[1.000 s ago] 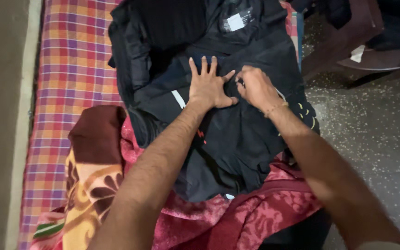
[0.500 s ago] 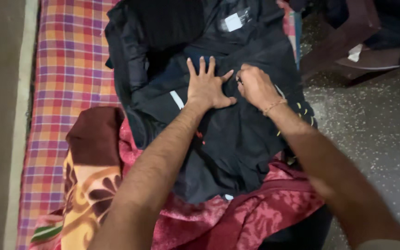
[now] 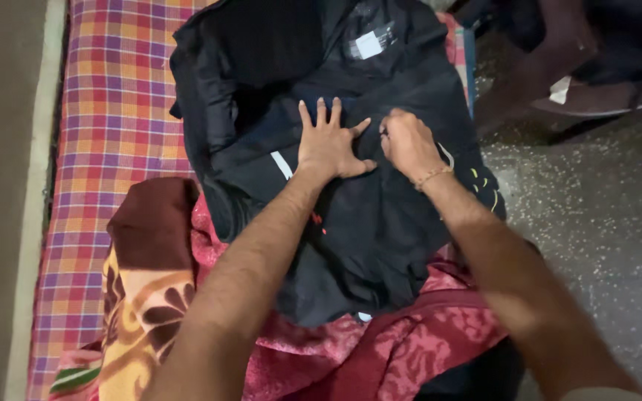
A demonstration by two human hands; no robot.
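A black garment lies spread over a bed, its white neck label at the far end. My left hand presses flat on the cloth with the fingers spread. Just to its right, my right hand is curled, its fingertips pinching a fold of the black fabric. A thin bracelet sits on my right wrist. A small white stripe shows on the garment beside my left wrist.
The bed carries a pink, orange and purple checked sheet. A red patterned blanket and a brown and yellow flowered blanket are bunched at the near end. A speckled stone floor lies to the right, with dark furniture beyond.
Both hands stay on the black garment in nearly the same spot. The view has shifted slightly; my right hand has curled a little tighter on the fold.
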